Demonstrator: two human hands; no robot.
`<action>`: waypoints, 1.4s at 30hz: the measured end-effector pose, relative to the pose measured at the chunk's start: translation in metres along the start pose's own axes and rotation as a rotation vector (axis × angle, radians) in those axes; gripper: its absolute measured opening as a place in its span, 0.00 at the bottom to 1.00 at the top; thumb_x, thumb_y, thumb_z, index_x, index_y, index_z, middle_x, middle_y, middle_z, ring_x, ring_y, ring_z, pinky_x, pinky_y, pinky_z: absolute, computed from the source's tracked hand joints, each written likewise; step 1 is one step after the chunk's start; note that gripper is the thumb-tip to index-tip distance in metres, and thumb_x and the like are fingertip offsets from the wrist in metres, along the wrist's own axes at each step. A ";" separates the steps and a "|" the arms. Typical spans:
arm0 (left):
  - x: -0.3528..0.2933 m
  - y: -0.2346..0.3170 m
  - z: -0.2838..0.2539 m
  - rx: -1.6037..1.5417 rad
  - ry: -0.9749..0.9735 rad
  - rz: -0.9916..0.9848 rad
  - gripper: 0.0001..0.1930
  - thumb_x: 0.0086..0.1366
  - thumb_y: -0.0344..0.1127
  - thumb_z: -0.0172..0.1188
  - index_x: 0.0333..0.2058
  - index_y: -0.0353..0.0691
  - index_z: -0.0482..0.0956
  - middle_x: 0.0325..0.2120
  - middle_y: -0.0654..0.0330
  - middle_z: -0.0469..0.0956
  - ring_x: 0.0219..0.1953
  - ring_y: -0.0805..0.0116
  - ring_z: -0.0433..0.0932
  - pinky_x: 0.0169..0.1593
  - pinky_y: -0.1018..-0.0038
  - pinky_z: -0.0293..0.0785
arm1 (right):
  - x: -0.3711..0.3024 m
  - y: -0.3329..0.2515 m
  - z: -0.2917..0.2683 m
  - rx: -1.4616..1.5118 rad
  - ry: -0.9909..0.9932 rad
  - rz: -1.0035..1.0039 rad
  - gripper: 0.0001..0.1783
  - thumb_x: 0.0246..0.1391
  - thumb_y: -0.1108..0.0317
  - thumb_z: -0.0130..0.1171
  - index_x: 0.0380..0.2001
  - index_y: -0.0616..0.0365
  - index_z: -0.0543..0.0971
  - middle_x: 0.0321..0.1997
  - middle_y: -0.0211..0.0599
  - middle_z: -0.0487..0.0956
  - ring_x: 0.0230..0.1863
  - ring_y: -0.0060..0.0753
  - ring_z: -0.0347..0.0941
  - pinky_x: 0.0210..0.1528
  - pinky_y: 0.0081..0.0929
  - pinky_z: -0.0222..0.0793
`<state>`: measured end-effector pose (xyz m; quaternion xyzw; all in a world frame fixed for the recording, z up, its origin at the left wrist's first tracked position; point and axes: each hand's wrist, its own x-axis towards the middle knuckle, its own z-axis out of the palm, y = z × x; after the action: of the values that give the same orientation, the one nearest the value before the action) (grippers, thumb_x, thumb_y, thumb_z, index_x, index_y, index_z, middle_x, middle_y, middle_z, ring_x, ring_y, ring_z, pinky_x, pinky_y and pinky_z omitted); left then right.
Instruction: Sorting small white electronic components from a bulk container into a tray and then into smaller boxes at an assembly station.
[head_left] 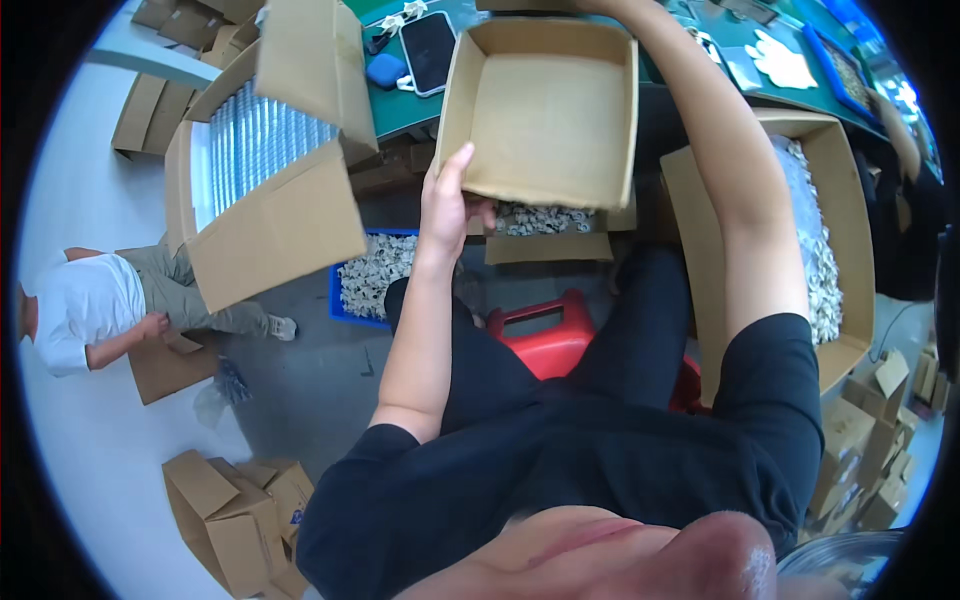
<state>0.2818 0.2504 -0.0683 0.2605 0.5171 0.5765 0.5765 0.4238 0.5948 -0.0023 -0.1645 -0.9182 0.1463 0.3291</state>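
Observation:
My left hand (448,205) grips the near left corner of a shallow open cardboard box (545,120), thumb on its side wall and fingers curled below. The box is tilted toward me, and its inside shows bare. My right arm stretches past the box's right side, and only a bit of my right hand (603,4) shows at the top edge of the view, by the far rim. Its fingers are hidden. Under the box's near edge is an open carton (550,248) with small light-grey parts (545,219) in it.
A blue bin (336,300) of small whitish parts stands left of my legs. At right is a large carton (700,260) of similar parts; at left, one with ribbed, silvery sheets (265,140). A phone (428,52) lies on the green table (395,118). Another person (90,310) sits far left.

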 end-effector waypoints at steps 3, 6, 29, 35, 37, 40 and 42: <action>0.065 0.011 0.024 -0.038 0.118 0.084 0.24 0.71 0.47 0.56 0.55 0.34 0.70 0.39 0.55 0.79 0.30 0.66 0.81 0.28 0.71 0.83 | 0.024 0.038 0.014 0.044 -0.138 0.052 0.13 0.54 0.67 0.66 0.41 0.63 0.84 0.38 0.53 0.84 0.41 0.52 0.81 0.46 0.38 0.76; 0.088 0.024 0.028 -0.127 0.159 0.098 0.25 0.71 0.47 0.56 0.58 0.34 0.67 0.44 0.52 0.78 0.34 0.63 0.82 0.34 0.67 0.86 | 0.033 0.049 -0.010 0.018 -0.257 0.170 0.14 0.54 0.66 0.66 0.41 0.64 0.83 0.37 0.52 0.85 0.39 0.50 0.82 0.45 0.38 0.76; -0.016 -0.024 0.040 -0.144 0.119 0.058 0.26 0.68 0.45 0.64 0.56 0.35 0.68 0.46 0.53 0.76 0.43 0.60 0.81 0.50 0.59 0.82 | 0.008 -0.044 -0.003 -0.135 -0.457 0.459 0.18 0.58 0.60 0.59 0.45 0.59 0.86 0.46 0.48 0.85 0.49 0.48 0.81 0.55 0.36 0.74; 0.026 -0.001 0.056 -0.236 0.121 0.091 0.21 0.71 0.43 0.61 0.55 0.36 0.73 0.44 0.54 0.79 0.42 0.61 0.82 0.49 0.60 0.83 | 0.049 -0.017 -0.003 -0.033 -0.356 0.155 0.14 0.60 0.63 0.58 0.41 0.61 0.85 0.42 0.53 0.84 0.44 0.53 0.81 0.51 0.42 0.75; 0.034 0.013 0.061 -0.208 0.188 0.106 0.21 0.71 0.45 0.61 0.54 0.36 0.74 0.42 0.55 0.80 0.42 0.63 0.82 0.48 0.64 0.83 | 0.052 -0.012 -0.007 0.014 -0.274 0.172 0.15 0.60 0.63 0.57 0.43 0.59 0.85 0.44 0.52 0.84 0.45 0.55 0.80 0.52 0.43 0.74; 0.051 0.023 0.065 -0.235 0.157 0.079 0.22 0.71 0.46 0.62 0.54 0.36 0.73 0.44 0.56 0.79 0.43 0.64 0.82 0.48 0.67 0.84 | 0.033 -0.010 -0.006 -0.020 -0.221 0.110 0.16 0.60 0.60 0.58 0.45 0.57 0.84 0.45 0.52 0.83 0.45 0.56 0.80 0.52 0.46 0.75; 0.066 0.012 0.056 -0.265 0.129 0.072 0.22 0.70 0.46 0.63 0.54 0.37 0.74 0.46 0.56 0.79 0.44 0.64 0.81 0.49 0.67 0.83 | 0.000 -0.017 0.000 -0.029 -0.196 0.069 0.17 0.60 0.59 0.59 0.46 0.56 0.84 0.46 0.51 0.83 0.45 0.57 0.80 0.52 0.47 0.75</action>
<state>0.3139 0.3309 -0.0592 0.1628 0.4627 0.6755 0.5506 0.4204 0.5797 0.0045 -0.1859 -0.9418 0.1598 0.2302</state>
